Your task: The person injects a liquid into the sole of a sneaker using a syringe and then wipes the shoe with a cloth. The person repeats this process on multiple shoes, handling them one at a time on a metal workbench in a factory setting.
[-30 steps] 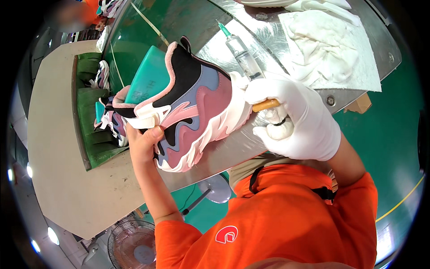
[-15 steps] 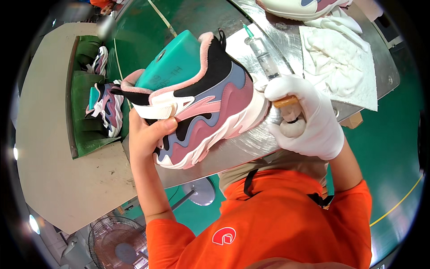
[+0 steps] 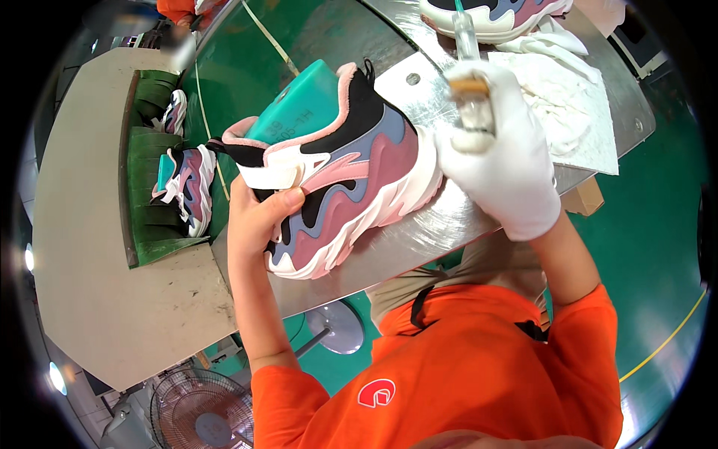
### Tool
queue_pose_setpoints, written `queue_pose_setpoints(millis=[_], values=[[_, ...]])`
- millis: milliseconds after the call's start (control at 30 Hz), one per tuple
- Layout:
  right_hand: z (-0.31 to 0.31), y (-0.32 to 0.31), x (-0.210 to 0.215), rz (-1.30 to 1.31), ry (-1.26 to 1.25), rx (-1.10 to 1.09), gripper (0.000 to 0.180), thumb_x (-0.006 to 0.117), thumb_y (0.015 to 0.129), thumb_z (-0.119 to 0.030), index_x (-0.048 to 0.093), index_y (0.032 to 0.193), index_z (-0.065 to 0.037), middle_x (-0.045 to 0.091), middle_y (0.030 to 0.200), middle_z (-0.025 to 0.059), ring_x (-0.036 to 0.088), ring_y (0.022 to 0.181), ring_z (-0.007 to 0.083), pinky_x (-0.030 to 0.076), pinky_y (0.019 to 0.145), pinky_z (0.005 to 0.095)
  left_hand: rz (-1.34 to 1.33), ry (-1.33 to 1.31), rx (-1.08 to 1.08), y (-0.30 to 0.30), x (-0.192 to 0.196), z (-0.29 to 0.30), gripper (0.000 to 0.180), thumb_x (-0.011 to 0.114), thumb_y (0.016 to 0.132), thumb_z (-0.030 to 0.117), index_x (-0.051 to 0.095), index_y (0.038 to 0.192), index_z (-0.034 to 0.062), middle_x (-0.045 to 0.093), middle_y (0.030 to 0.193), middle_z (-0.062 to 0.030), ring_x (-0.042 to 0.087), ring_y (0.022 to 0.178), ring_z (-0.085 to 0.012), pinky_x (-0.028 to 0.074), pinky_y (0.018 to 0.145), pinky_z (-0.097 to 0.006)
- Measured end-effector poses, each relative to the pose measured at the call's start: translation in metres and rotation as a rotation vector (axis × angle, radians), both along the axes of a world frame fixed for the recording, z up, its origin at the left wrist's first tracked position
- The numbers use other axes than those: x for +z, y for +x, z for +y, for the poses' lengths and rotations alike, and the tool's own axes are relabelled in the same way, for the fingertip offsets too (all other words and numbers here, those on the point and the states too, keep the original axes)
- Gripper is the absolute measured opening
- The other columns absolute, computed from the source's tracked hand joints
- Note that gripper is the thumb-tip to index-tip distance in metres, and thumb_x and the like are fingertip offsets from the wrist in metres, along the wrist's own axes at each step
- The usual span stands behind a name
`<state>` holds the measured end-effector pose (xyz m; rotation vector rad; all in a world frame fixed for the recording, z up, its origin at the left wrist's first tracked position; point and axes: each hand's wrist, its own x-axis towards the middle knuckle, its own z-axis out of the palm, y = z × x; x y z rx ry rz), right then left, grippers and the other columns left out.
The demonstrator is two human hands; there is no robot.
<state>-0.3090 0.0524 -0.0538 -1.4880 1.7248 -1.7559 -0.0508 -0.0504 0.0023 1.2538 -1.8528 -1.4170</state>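
My bare left hand [image 3: 256, 218] is closed on the toe end of a multicoloured sneaker [image 3: 351, 168], its thumb pressed near the white strap. A teal shoe last [image 3: 305, 105] fills the sneaker's opening. The sneaker is tilted, heel toward the right, over the metal table. In a white glove, my right hand [image 3: 516, 165] is wrapped round a syringe [image 3: 465, 41] with an amber-coloured flange and a green tip pointing away from me. The syringe is slightly blurred, and the glove is beside the sneaker's heel.
Another sneaker [image 3: 497, 22] stands at the far edge of the metal table [image 3: 396, 247]. Crumpled white cloth [image 3: 561, 112] lies at the right. At left, a green conveyor [image 3: 149, 239] carries two sneakers beside a beige surface [image 3: 82, 224]. A fan [image 3: 202, 419] stands below. A person's orange sleeve [image 3: 176, 7] shows far left.
My right hand has moved away from me with the syringe, whose tip has swung to the right. The sneaker in my left hand has shifted only slightly.
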Motion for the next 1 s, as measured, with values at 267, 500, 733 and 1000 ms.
queue_pose_setpoints(millis=[267, 500, 733, 1000], values=[[-0.026, -0.003, 0.011, 0.663, -0.075, -0.086, 0.034, 0.063, 0.068, -0.004, 0.053, 0.100, -0.005, 0.056, 0.077, 0.0136, 0.059, 0.077, 0.0310, 0.047, 0.065, 0.0400, 0.125, -0.053, -0.008, -0.014, 0.005, 0.016, 0.068, 0.079, 0.062, 0.018, 0.055, 0.120, -0.0076, 0.064, 0.109, -0.0121, 0.062, 0.098, -0.0183, 0.046, 0.090, -0.030], [-0.019, -0.008, 0.016, 0.656, -0.018, -0.172, 0.038, 0.066, 0.067, -0.009, 0.055, 0.104, -0.006, 0.058, 0.080, 0.0135, 0.060, 0.078, 0.0310, 0.049, 0.068, 0.0415, -0.010, -0.153, 0.004, -0.004, 0.001, 0.042, 0.082, 0.082, 0.058, 0.026, 0.050, 0.127, -0.0030, 0.058, 0.115, -0.0080, 0.056, 0.106, -0.0186, 0.041, 0.096, -0.031], [0.063, -0.016, 0.028, -0.344, 0.278, -0.004, 0.051, 0.074, 0.072, -0.005, 0.054, 0.118, -0.006, 0.060, 0.096, 0.0048, 0.061, 0.080, 0.0113, 0.051, 0.070, 0.0257, -0.094, -0.110, 0.072, -0.006, 0.006, 0.047, 0.066, 0.077, 0.058, 0.014, 0.056, 0.118, -0.0047, 0.064, 0.098, -0.0058, 0.060, 0.090, -0.0142, 0.047, 0.081, -0.027], [0.119, -0.014, 0.011, -0.825, 0.334, 0.434, 0.065, 0.074, 0.060, -0.001, 0.051, 0.120, 0.004, 0.061, 0.090, 0.0105, 0.057, 0.077, 0.0126, 0.046, 0.069, 0.0238, -0.081, -0.176, 0.172, -0.001, -0.008, 0.053, 0.063, 0.081, 0.057, 0.014, 0.058, 0.113, -0.0067, 0.064, 0.103, -0.0097, 0.061, 0.093, -0.0181, 0.047, 0.088, -0.032]])
